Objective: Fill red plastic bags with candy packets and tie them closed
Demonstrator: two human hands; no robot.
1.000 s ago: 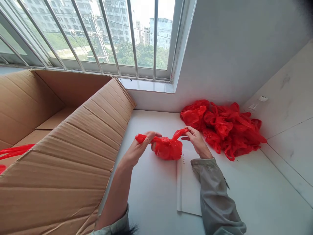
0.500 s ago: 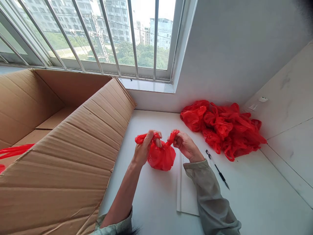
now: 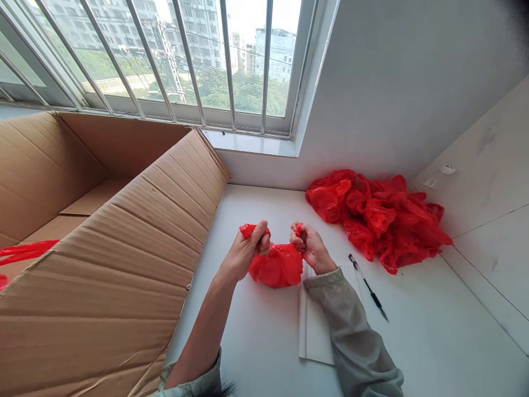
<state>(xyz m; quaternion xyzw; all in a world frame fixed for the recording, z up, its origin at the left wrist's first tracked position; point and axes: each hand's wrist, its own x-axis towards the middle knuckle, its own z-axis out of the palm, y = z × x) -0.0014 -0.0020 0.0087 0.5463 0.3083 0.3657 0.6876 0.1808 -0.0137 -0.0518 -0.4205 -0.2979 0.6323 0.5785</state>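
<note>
A red plastic bag hangs or rests just over the white tabletop, its body bunched and rounded between my hands. My left hand is closed around one gathered end, and a red tuft pokes out above the fingers. On the other side my right hand pinches the opposite end, with a bit of red plastic showing at the fingertips. What the bag contains, if anything, is hidden. Below my right forearm lies a white notebook, partly covered by the sleeve.
A large open cardboard box fills the left side, with red plastic strips inside. A heap of red plastic bags lies against the wall at the back right. A black-and-clear pen lies right of the notebook. A barred window is behind.
My left hand has turned and closed more tightly around its end of the bag. My right fingers have curled in, covering more of the other end. The bag's body looks wider.
</note>
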